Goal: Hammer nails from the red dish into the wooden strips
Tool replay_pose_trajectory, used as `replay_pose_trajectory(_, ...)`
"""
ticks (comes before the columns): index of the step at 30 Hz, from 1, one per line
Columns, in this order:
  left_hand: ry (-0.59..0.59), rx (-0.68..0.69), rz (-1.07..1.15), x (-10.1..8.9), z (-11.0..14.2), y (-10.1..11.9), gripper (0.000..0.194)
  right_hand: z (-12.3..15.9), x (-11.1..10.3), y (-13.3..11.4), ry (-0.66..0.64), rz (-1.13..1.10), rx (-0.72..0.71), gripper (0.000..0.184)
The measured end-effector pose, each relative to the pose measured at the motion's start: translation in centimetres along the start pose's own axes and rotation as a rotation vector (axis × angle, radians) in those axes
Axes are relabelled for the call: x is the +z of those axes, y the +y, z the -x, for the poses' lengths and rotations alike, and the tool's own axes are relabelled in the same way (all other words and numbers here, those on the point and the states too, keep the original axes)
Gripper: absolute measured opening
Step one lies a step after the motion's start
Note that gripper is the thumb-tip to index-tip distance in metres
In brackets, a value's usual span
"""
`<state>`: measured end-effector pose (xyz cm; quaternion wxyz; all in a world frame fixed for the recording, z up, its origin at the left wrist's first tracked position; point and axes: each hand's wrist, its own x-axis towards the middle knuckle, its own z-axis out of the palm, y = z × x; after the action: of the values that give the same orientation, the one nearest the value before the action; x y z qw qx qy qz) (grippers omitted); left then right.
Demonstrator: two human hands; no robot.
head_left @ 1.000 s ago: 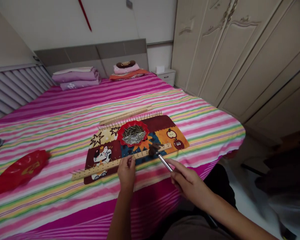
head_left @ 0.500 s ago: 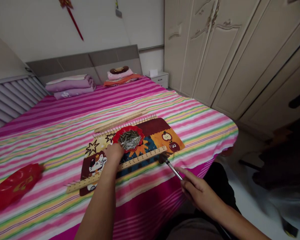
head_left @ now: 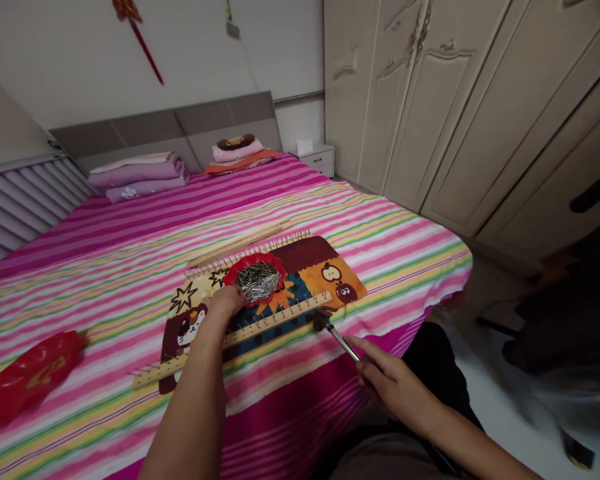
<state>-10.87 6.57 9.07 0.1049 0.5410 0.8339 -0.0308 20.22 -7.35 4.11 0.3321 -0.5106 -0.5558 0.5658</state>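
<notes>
My left hand (head_left: 224, 303) is at the near left rim of a scalloped red dish (head_left: 281, 259), its fingers bent together and their tips partly hidden. A heap of loose nails (head_left: 260, 280) fills the dish. In my right hand (head_left: 387, 377) is a hammer (head_left: 346, 346) with a dark head and shiny metal shaft. The hammer head is low beside the right end of a wooden strip (head_left: 275, 319), which has a row of nails standing in it. My left forearm crosses in front of this strip. Under the dish lies a cartoon-printed mat (head_left: 300, 257).
Beyond the dish lie another nailed strip (head_left: 250, 252) and a plain wooden strip (head_left: 240, 241). A red plastic tray (head_left: 30, 380) is at the left on the striped bedspread (head_left: 380, 247). Folded bedding (head_left: 140, 177) rests near the headboard. Wardrobes (head_left: 405, 113) stand to the right.
The view has shifted slightly. My left hand stays at the dish's rim with a small shift of the wrist, and my right hand still holds the hammer near the strip's end.
</notes>
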Motion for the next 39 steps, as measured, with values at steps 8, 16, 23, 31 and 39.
replay_pose_trajectory(8, 0.159, 0.029, 0.846, 0.3, 4.3, -3.1, 0.035, 0.0, 0.4, 0.6, 0.002, -0.011, 0.011, 0.057)
replay_pose_trajectory(16, -0.16, -0.058, 1.427, 3.1, 10.5, -4.7, 0.044, 0.1, 0.9, 0.6, -0.034, -0.022, 0.015, 0.055)
replay_pose_trajectory(23, 0.044, -0.115, 1.481, 7.2, 10.1, -5.3, 0.047, 0.4, 1.2, 0.8, -0.045, -0.023, -0.009, 0.052)
replay_pose_trajectory(31, 0.326, -0.169, 1.436, 9.6, 8.7, -3.2, 0.03, 0.7, 1.2, 0.0, -0.051, -0.004, 0.015, 0.051)
replay_pose_trajectory(39, 0.362, -0.154, 1.174, 11.0, 8.1, -3.2, 0.031, 0.5, 1.1, 0.4, -0.038, -0.002, -0.005, 0.051)
